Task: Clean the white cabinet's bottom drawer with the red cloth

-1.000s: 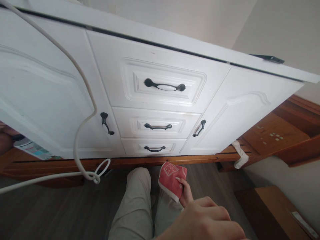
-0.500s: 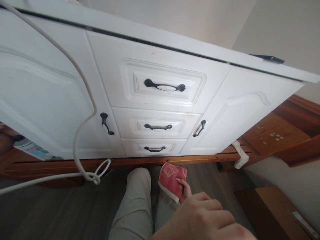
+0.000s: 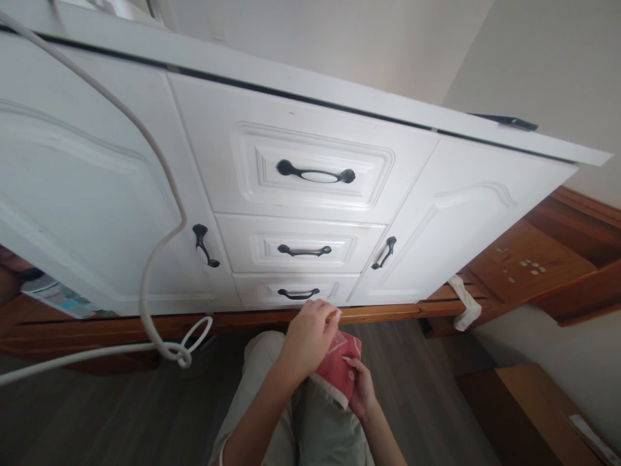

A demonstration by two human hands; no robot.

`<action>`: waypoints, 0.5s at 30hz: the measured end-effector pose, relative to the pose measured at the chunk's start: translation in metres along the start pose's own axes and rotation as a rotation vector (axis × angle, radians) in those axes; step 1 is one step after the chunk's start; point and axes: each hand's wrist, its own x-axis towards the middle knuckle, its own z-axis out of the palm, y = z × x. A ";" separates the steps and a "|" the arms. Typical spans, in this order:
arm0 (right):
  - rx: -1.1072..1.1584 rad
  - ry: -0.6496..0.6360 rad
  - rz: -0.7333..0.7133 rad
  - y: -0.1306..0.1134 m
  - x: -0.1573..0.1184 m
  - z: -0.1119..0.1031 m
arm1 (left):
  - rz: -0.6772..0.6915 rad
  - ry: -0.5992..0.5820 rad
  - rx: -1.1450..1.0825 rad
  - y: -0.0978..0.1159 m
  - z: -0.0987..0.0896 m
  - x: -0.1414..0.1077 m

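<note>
A red cloth [image 3: 345,369] with a pale border and white pattern is held low above my knees. My right hand [image 3: 363,388] grips its right side, thumb lying on top of the fabric. My left hand [image 3: 310,336] is curled over the cloth's upper left corner, fingers bent and pinched together; its fingertips partly hide that edge. Just beyond stands a white cabinet [image 3: 301,226] with three closed drawers. The lowest drawer's dark handle [image 3: 298,294] is right above my left hand.
A white cable [image 3: 165,168] hangs in front of the left door, with a loop near the wooden ledge [image 3: 388,314]. A white sock-like cloth [image 3: 466,304] drapes over the ledge at right. Below it is a cardboard box [image 3: 528,408]. At far left, part of a person [image 3: 10,272] shows beside a printed package [image 3: 63,294].
My left hand has moved from close to the camera, at lower right, forward and left to the cloth's upper corner. The right hand keeps its hold on the cloth.
</note>
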 end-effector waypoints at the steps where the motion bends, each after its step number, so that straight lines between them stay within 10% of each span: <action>1: 0.011 0.010 0.029 0.001 0.000 -0.003 | -0.051 0.030 0.046 -0.018 0.005 0.005; 6: 0.009 0.012 0.064 0.008 -0.002 -0.012 | -0.200 0.085 0.228 -0.085 0.030 0.018; 15: 0.054 0.000 0.048 0.004 -0.005 -0.007 | -0.174 0.059 0.308 -0.120 0.057 0.028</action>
